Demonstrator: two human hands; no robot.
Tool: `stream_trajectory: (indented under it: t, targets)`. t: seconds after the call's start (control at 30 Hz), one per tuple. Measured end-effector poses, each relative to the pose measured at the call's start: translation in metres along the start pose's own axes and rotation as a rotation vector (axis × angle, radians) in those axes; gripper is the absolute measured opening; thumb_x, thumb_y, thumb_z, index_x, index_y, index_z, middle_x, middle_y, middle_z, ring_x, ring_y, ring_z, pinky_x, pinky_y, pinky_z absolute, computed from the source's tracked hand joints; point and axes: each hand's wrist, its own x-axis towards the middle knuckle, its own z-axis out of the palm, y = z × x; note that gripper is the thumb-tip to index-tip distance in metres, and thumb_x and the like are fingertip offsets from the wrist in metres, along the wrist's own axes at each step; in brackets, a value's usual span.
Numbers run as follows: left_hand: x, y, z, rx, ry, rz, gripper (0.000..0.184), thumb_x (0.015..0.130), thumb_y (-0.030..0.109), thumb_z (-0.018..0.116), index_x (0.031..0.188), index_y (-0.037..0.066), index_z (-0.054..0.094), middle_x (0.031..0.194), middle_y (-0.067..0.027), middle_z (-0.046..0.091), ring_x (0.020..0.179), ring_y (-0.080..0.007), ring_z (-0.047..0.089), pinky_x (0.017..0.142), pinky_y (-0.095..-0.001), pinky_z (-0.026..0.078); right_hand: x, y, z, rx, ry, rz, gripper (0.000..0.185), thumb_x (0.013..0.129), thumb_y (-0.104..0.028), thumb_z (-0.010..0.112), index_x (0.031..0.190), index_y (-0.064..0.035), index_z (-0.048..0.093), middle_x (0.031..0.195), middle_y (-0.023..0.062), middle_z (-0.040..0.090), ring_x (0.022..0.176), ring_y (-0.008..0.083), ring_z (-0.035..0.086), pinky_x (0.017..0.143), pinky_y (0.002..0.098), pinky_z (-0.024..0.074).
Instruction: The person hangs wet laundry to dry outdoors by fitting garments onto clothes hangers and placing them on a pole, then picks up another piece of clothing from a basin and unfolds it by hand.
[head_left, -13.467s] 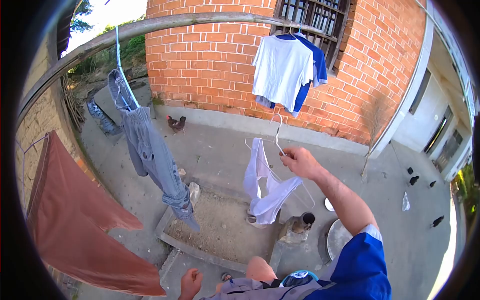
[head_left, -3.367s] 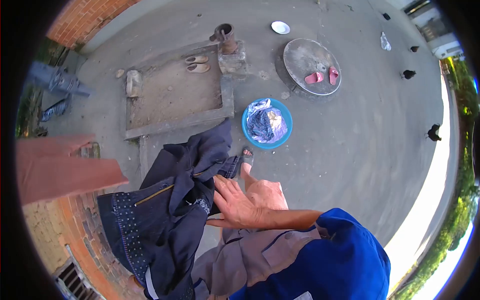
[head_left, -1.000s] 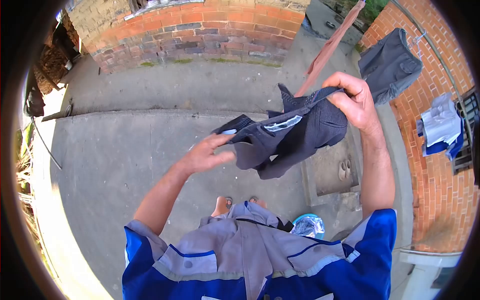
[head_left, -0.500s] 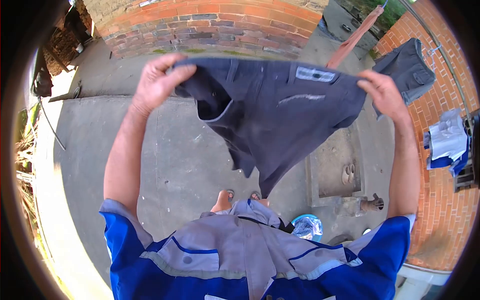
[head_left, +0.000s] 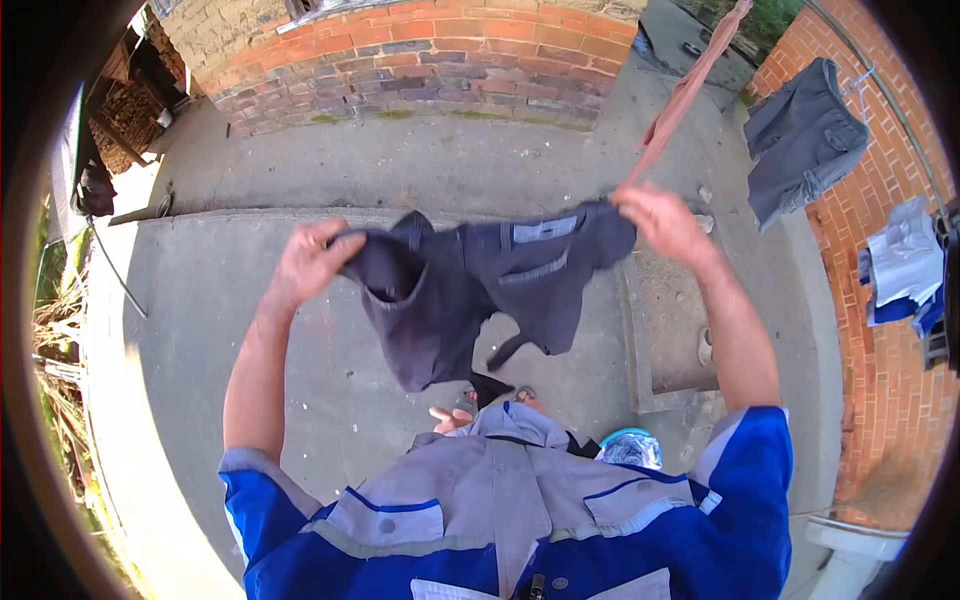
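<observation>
Dark trousers (head_left: 450,290) hang between my hands, the waistband stretched sideways and the legs dangling above my feet. My left hand (head_left: 316,262) is closed on the waistband's left end, beside an open pocket. At the right end, the fingers of my right hand (head_left: 660,222) pinch the waistband and are slightly blurred. A pale patch (head_left: 545,230) shows on the waistband near its right part. Below and to the right, partly hidden by my shirt, a blue basin (head_left: 630,447) holds light and blue cloth.
Grey trousers (head_left: 808,140) hang at the upper right, beside a reddish cloth (head_left: 690,90). White and blue shirts (head_left: 905,262) hang by the brick wall (head_left: 890,420). A low concrete-edged pit (head_left: 680,320) lies right of the trousers. Another brick wall (head_left: 420,65) stands ahead.
Since half a second ago, both hands have come lower and closer together, and the trousers have dropped with them, their legs swinging. A second ago my left hand was open beside the bunched waistband.
</observation>
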Motion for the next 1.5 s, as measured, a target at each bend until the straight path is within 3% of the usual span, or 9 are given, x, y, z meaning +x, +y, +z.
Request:
stream_trajectory:
  t: [0.53, 0.73, 0.97, 1.07, 1.17, 1.2, 1.37, 1.43, 1.5]
  targets:
    - [0.017, 0.127, 0.033, -0.123, -0.309, 0.481, 0.024, 0.090, 0.013, 0.074, 0.073, 0.003, 0.062, 0.060, 0.0016, 0.055, 0.060, -0.0025, 0.048, 0.051, -0.0274, 0.040, 0.010, -0.084, -0.004, 0.281, -0.303, 0.002, 0.077, 0.074, -0.016, 0.067, 0.146, -0.0046, 0.039, 0.132, 0.0184, 0.058, 0.128, 0.0362, 0.049, 0.112, 0.0484, 0.0316]
    - [0.019, 0.134, 0.036, -0.022, -0.224, 0.293, 0.027, 0.086, 0.017, 0.078, 0.072, 0.002, 0.060, 0.058, -0.0075, 0.050, 0.053, -0.0148, 0.050, 0.052, -0.0329, 0.040, -0.006, -0.079, 0.074, 0.654, -0.372, 0.090, 0.025, 0.094, -0.024, 0.067, 0.102, -0.0009, 0.067, 0.084, 0.0154, 0.069, 0.075, 0.0227, 0.064, 0.073, 0.0355, 0.0511]
    - [0.014, 0.032, -0.003, 0.549, -0.501, 0.377, 0.021, 0.085, 0.024, 0.076, 0.088, 0.005, 0.067, 0.067, -0.0148, 0.058, 0.062, -0.0287, 0.060, 0.059, -0.0373, 0.047, 0.052, -0.089, -0.048, 0.322, -0.263, 0.041, 0.025, 0.080, -0.017, 0.081, 0.085, 0.0001, 0.064, 0.070, 0.0037, 0.063, 0.067, 0.0084, 0.057, 0.060, 0.0274, 0.0456]
    - [0.015, 0.039, -0.051, -0.024, 0.038, 0.215, 0.023, 0.084, 0.028, 0.075, 0.083, 0.007, 0.068, 0.070, -0.0146, 0.064, 0.066, -0.0313, 0.064, 0.063, -0.0436, 0.049, 0.037, -0.072, 0.001, 0.240, -0.520, -0.028, 0.027, 0.080, -0.021, 0.080, 0.087, -0.0020, 0.062, 0.073, 0.0057, 0.063, 0.068, 0.0176, 0.059, 0.063, 0.0353, 0.0463]
    - [-0.007, 0.018, -0.007, 0.462, 0.013, 0.627, 0.019, 0.085, 0.026, 0.074, 0.080, 0.008, 0.069, 0.070, -0.0131, 0.065, 0.068, -0.0300, 0.064, 0.067, -0.0416, 0.049, 0.026, -0.023, 0.019, -0.042, -0.582, -0.153, 0.022, 0.081, -0.015, 0.076, 0.089, -0.0011, 0.062, 0.076, 0.0087, 0.064, 0.071, 0.0215, 0.061, 0.066, 0.0368, 0.0479]
    - [-0.019, -0.005, 0.006, 0.711, -0.497, 0.433, 0.014, 0.085, 0.020, 0.073, 0.080, 0.008, 0.070, 0.070, -0.0124, 0.064, 0.071, -0.0301, 0.064, 0.071, -0.0414, 0.049, 0.035, -0.017, 0.007, 0.278, -0.331, -0.044, 0.019, 0.080, -0.011, 0.075, 0.091, -0.0009, 0.063, 0.076, 0.0118, 0.063, 0.072, 0.0231, 0.062, 0.067, 0.0367, 0.0479]
    - [-0.015, -0.039, -0.042, 0.722, 0.155, 0.410, 0.021, 0.084, 0.024, 0.072, 0.073, 0.009, 0.063, 0.067, -0.0102, 0.057, 0.071, -0.0314, 0.057, 0.070, -0.0428, 0.044, 0.033, -0.068, 0.018, 0.184, -0.226, -0.165, 0.025, 0.083, -0.020, 0.076, 0.093, -0.0014, 0.063, 0.073, 0.0135, 0.058, 0.072, 0.0329, 0.060, 0.068, 0.0398, 0.0465]
    - [-0.027, -0.061, 0.015, 0.847, -0.201, 0.586, 0.021, 0.084, 0.022, 0.071, 0.073, 0.008, 0.062, 0.068, -0.0108, 0.058, 0.072, -0.0319, 0.057, 0.071, -0.0425, 0.045, 0.021, -0.041, 0.024, -0.214, -0.721, -0.122, 0.021, 0.085, -0.019, 0.074, 0.093, -0.0028, 0.064, 0.082, 0.0140, 0.065, 0.078, 0.0292, 0.065, 0.068, 0.0413, 0.0483]
    - [-0.025, -0.033, -0.010, 0.756, -0.041, 0.513, 0.019, 0.085, 0.020, 0.069, 0.074, 0.006, 0.063, 0.071, -0.0122, 0.060, 0.075, -0.0327, 0.059, 0.071, -0.0429, 0.046, 0.038, -0.031, -0.019, 0.144, -0.353, 0.071, 0.020, 0.086, -0.018, 0.073, 0.094, -0.0020, 0.063, 0.082, 0.0141, 0.065, 0.077, 0.0235, 0.066, 0.066, 0.0379, 0.0487]
